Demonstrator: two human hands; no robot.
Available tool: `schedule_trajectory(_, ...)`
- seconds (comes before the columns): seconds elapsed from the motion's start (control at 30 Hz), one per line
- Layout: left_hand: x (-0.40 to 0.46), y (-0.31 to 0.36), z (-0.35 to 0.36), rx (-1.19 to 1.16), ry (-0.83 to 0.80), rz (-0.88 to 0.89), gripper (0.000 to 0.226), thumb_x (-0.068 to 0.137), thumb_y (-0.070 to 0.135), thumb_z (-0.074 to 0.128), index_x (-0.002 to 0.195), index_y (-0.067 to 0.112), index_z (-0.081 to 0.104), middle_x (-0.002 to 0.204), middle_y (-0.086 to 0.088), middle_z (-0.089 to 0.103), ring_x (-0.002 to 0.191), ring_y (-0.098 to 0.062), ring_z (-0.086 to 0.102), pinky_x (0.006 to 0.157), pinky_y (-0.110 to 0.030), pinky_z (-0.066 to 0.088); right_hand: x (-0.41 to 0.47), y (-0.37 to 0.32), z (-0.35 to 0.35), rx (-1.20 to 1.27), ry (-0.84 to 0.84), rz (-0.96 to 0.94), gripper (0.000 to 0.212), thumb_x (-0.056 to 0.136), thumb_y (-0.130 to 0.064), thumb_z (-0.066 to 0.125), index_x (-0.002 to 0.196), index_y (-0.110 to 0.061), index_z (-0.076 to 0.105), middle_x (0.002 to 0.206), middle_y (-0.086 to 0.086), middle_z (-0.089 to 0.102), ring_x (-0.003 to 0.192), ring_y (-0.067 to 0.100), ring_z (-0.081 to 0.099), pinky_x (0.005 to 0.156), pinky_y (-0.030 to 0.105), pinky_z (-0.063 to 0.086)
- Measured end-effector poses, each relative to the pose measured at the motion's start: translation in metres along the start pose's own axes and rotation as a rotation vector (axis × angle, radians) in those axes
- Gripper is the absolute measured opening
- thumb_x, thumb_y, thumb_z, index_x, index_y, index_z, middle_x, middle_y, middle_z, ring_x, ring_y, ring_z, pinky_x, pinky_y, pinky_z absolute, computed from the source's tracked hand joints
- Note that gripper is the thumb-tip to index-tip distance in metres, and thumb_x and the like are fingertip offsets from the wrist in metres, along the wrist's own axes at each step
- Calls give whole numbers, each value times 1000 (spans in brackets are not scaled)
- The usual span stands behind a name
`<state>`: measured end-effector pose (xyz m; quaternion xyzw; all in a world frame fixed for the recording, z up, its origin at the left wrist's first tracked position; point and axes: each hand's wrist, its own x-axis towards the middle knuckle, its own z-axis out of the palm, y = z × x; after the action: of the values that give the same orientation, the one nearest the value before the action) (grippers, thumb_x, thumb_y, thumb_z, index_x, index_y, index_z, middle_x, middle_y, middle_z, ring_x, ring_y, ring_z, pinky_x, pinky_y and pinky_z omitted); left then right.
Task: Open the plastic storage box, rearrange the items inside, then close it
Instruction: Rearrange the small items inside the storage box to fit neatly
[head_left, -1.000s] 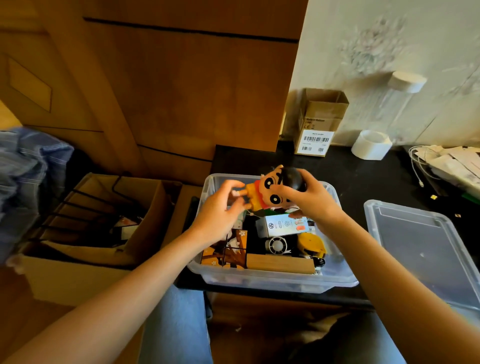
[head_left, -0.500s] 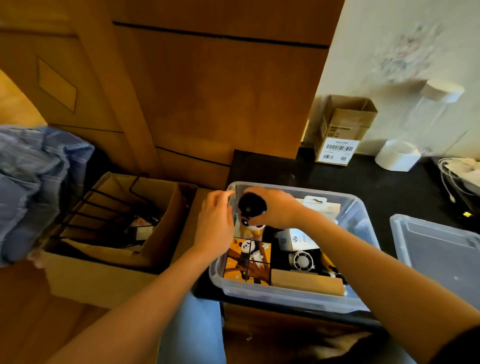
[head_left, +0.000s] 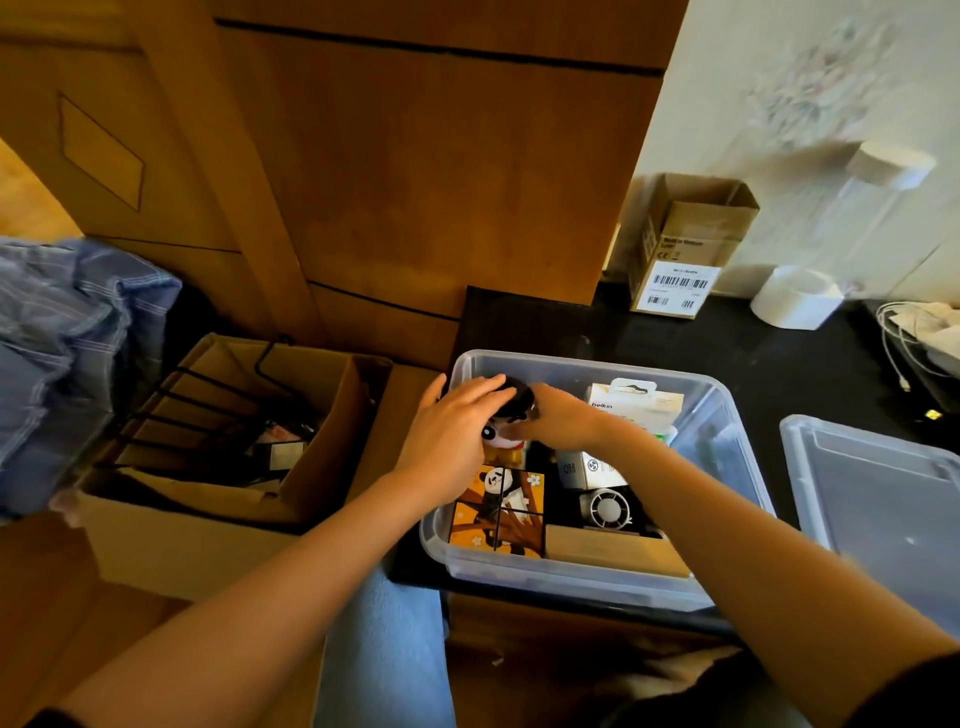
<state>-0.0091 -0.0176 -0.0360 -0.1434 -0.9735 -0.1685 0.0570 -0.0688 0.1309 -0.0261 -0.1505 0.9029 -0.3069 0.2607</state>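
Both grips closed round toy figure (head_left: 506, 423): left hand (head_left: 452, 436) over dark head, right hand (head_left: 563, 421) at its side. Figure held upright, long axis vertical, in upper-left corner of storage box (head_left: 727, 415), above panda blocks (head_left: 498, 512). Lid (head_left: 883, 499) noted apart on desk (head_left: 779, 364), frame right.

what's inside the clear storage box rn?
Visible in the storage box: cartoon figurine under both hands, panda puzzle, small fan, Belkin pack, wooden block. Anything beneath is covered.
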Motion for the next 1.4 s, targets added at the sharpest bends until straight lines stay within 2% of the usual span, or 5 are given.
schedule_trajectory(0.2, 0, -3, 5, -4, 17, -20, 65, 89, -3, 43, 145, 29, 34, 154, 9, 27, 141, -10, 23, 118, -40, 10, -17, 16, -10, -91, 1, 53, 26, 93, -8, 47, 111, 2, 62, 108, 18, 63, 100, 31, 58, 94, 40, 47)
schedule_trajectory(0.53, 1, -4, 6, -18, 18, -8, 60, 91, 1, 45, 144, 27, 36, 153, 7, 30, 140, -11, 24, 117, -39, 12, -44, 40, -35, -94, 156, -25, 34, 94, 1, 40, 121, -9, 59, 119, 7, 64, 107, 18, 59, 96, 25, 42)
schedule_trajectory(0.8, -3, -1, 5, 35, 100, 9, 60, 91, -1, 43, 144, 26, 36, 152, 3, 30, 140, -16, 23, 115, -37, 13, -92, 98, -38, -322, 155, 43, 58, 80, -8, 66, 132, -22, 46, 135, 2, 50, 123, 21, 47, 101, 35, 42)
schedule_trajectory(1.1, -3, 3, 1, 38, 99, -27, 56, 90, -3, 43, 140, 24, 43, 148, 2, 36, 136, -18, 32, 111, -35, 21, -94, 97, -22, -408, 463, 1, 51, 83, -28, 67, 129, -25, 46, 131, -1, 54, 108, 18, 58, 78, 28, 53)
schedule_trajectory(1.4, -2, 1, 4, 35, 112, -13, 55, 88, -5, 46, 137, 20, 47, 141, 0, 44, 131, -20, 39, 106, -39, 32, -118, 111, -30, -59, 756, -229, 55, 75, -44, 69, 121, -26, 45, 124, 0, 54, 108, 14, 58, 62, 6, 48)
